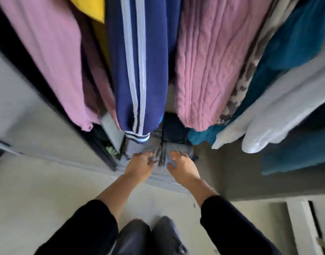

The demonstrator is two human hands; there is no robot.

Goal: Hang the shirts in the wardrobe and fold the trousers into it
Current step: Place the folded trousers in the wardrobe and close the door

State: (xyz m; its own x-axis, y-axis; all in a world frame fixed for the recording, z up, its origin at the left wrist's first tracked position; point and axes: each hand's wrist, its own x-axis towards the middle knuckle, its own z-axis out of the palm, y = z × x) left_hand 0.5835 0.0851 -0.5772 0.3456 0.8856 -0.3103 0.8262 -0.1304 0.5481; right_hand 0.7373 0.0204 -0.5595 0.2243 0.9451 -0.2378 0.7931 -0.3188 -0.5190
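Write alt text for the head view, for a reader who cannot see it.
Both hands, left hand and right hand, reach down onto folded grey trousers at the wardrobe bottom. Above hang a navy striped jacket and pink knit sweater.

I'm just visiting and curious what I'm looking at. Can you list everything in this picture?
folded jeans: one, grey, wardrobe floor, under both hands
dark folded garment: one, navy, behind the jeans
striped jacket: one, navy with white stripes, hanging centre
knit sweater: one, pink, hanging right of the jacket
pink top: one, hanging left
teal garment: one, hanging right
left hand: on the jeans
right hand: on the jeans
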